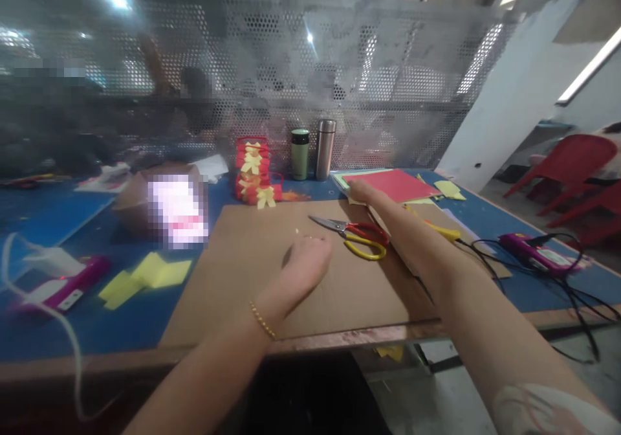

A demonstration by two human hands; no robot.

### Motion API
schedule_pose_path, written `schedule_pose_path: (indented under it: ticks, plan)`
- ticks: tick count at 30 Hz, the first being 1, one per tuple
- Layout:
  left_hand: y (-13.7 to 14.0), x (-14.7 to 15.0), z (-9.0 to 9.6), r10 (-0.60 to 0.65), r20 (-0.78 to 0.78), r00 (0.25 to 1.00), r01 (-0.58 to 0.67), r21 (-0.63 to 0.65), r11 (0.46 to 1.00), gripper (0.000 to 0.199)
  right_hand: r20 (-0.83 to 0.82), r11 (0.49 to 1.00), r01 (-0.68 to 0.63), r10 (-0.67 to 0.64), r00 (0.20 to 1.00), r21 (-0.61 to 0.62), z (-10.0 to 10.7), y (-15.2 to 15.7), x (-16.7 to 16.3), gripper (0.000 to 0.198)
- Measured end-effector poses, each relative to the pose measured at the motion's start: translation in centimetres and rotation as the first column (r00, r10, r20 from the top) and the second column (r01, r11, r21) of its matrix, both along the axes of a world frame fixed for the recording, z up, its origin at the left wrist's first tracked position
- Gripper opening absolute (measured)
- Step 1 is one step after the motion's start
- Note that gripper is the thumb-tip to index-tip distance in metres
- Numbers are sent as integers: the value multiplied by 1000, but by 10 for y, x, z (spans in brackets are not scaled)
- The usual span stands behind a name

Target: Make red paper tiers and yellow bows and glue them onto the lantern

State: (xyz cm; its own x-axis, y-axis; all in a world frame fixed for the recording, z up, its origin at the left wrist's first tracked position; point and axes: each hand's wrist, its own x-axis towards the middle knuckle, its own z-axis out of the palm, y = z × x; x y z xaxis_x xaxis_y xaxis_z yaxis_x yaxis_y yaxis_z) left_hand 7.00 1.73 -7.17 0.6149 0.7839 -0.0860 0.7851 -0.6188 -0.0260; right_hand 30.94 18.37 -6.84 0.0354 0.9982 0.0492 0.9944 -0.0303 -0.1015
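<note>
My left hand (310, 257) rests on a brown cardboard sheet (252, 279), its fingers curled closed. A tiny pale tip shows by the fingers; what they hold, if anything, I cannot make out. My right hand (361, 192) reaches to the left edge of a stack of coloured paper with a red sheet (395, 185) on top. Its fingers are mostly hidden, so their grip is unclear. Between the hands lie scissors (361, 234) with one red and one yellow handle, blades slightly apart. Red paper lanterns (252, 171) with yellow bows stand behind the cardboard.
A green tumbler (300, 155) and a steel flask (325, 150) stand at the back. Yellow paper pieces (145, 278) and a purple power strip (82, 283) lie left. Another purple power strip (538, 254) with black cables is right. A bright pixelated screen (178, 208) stands left.
</note>
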Motion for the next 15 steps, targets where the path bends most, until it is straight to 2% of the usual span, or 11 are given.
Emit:
schedule_pose_path:
  ticks: [4, 6, 12, 15]
  plan:
    - [-4, 1, 5, -4, 5, 1000, 4, -19, 1000, 39, 44, 975, 221, -220, 975, -21, -1, 5, 18, 41]
    - [-6, 1, 7, 2, 19, 1000, -2, -20, 1000, 39, 43, 964, 264, -262, 964, -41, 0, 5, 24, 37]
    - [-6, 2, 4, 22, 66, 998, -22, -6, 1000, 37, -9, 976, 178, -181, 983, -128, 1, 13, 24, 38]
    - [-5, 2, 4, 16, 52, 999, -15, -24, 1000, 34, 13, 985, 136, -136, 991, -110, 0, 18, 26, 39]
